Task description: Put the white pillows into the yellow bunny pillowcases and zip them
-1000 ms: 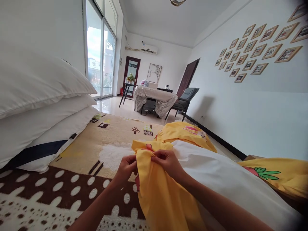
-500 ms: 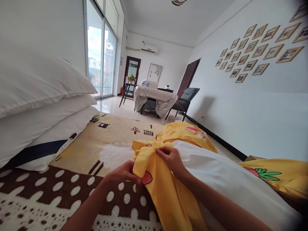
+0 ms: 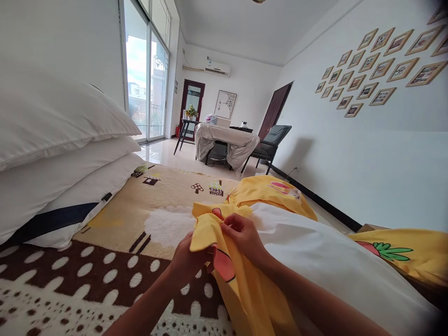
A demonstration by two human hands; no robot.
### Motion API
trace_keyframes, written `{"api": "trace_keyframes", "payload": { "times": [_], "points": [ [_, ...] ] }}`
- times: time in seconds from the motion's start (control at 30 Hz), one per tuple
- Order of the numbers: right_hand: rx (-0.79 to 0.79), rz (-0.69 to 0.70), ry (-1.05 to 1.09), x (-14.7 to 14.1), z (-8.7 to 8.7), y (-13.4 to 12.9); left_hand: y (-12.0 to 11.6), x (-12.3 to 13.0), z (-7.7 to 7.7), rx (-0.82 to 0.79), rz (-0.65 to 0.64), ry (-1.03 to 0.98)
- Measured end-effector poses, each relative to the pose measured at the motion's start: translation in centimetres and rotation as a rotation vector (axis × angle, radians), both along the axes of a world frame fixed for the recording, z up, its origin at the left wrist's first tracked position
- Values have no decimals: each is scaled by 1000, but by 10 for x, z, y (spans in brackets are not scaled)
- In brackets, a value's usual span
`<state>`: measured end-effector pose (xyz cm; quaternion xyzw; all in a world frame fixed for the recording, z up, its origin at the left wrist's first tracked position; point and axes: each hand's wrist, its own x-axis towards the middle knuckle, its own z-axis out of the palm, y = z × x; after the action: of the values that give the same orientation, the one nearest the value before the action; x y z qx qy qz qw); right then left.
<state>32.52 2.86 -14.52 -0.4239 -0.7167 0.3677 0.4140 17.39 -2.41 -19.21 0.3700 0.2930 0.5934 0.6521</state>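
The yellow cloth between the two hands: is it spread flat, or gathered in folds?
Gathered in folds: the yellow cloth bunches between left hand and right hand, and creases run down it.

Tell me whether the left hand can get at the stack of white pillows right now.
Probably yes, once free: the left hand is holding the yellow fabric, but only flat patterned blanket seems to lie between it and the white pillows.
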Motion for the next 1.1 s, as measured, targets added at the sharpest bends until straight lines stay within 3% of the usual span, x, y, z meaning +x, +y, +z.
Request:
{"api": "trace_keyframes", "payload": {
  "times": [0.07,0.1,0.27,0.37,0.5,0.67,0.93,1.1],
  "points": [
    [-46,-2,7,0,1,-1,1,-1,-1,-15,-106,-81],
    [-75,-1,25,0,1,-2,1,-1,-1,-4,-93,-70],
    [-214,58,116,0,4,-9,-11,3,8,114,263,142],
    [-243,168,91,-1,8,-14,-13,6,15,161,348,263],
    [-310,324,77,-3,9,-15,-5,8,14,170,342,383],
    [-372,274,24,-7,4,-13,-1,8,6,169,320,416],
    [-311,439,-61,-3,6,-10,-2,7,12,95,190,241],
    [-268,382,-72,0,6,-7,-2,8,12,33,115,136]
  ]
}}
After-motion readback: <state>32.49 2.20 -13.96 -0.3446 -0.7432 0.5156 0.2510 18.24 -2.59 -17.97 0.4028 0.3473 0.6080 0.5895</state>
